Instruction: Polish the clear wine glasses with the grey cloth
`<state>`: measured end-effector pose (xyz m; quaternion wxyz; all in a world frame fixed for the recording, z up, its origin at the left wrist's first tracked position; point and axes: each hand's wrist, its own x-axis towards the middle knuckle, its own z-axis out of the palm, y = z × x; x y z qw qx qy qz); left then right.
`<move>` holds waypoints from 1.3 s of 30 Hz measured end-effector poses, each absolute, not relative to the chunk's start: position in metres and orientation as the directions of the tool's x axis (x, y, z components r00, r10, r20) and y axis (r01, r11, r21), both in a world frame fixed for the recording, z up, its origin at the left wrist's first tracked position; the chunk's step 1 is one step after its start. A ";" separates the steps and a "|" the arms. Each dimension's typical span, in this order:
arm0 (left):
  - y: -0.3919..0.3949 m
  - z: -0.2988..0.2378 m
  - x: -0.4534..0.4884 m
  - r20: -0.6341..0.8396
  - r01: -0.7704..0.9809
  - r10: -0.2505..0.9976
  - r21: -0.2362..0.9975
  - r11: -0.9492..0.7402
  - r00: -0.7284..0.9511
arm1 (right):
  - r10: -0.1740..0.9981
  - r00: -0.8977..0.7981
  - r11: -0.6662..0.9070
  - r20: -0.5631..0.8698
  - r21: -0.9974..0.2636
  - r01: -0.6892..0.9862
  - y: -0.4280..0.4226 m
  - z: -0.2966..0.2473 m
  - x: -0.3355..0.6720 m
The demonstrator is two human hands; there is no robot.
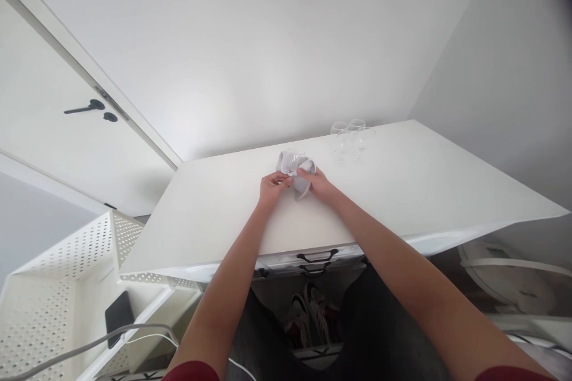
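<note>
A clear stemmed glass (294,159) is partly wrapped in a light grey cloth (302,188) above the white tabletop (214,202). My left hand (271,186) is closed in a pinch at the lower left of the bundle, apparently at the glass's stem or foot, which the fingers and cloth mostly hide. From the other side, my right hand (322,183) is closed round the cloth, with its thumb lying across the front. Loose folds hang below the fingers. Several clear stemmed glasses (342,141) stand close together farther back, right of my hands.
A white wall rises behind the table. To the left are a door with a black handle (83,108) and a perforated white shelf unit (92,250) holding a dark flat object (120,317). Dark drawer handles (318,256) project from the front edge.
</note>
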<state>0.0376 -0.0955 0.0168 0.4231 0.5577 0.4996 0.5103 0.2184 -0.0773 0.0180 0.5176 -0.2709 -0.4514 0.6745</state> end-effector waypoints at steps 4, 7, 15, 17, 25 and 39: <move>-0.099 0.018 0.038 0.162 0.040 0.987 0.986 -0.161 -0.007 | 0.905 -0.412 -0.097 0.102 -0.896 -0.433 -0.078 0.016 0.218; -0.099 0.016 0.037 0.169 0.030 0.984 0.985 -0.167 -0.054 | 0.862 -0.491 -0.115 0.127 -0.894 -0.433 -0.078 0.016 0.219; -0.096 0.014 0.035 0.200 0.101 0.976 0.976 -0.191 -0.090 | 0.889 -0.445 -0.084 0.110 -0.915 -0.394 -0.075 0.018 0.220; -0.097 0.015 0.035 0.207 0.136 0.975 0.971 -0.196 -0.078 | 0.883 -0.447 -0.041 0.142 -0.926 -0.374 -0.075 0.017 0.221; -0.093 0.013 0.036 0.331 0.322 0.933 0.907 -0.272 -0.143 | 0.853 -0.511 -0.083 0.106 -0.939 -0.334 -0.078 0.018 0.222; -0.101 0.018 0.040 0.329 -0.119 0.934 0.942 -0.315 0.136 | 0.819 -0.572 -0.198 0.044 -0.914 -0.353 -0.077 0.021 0.228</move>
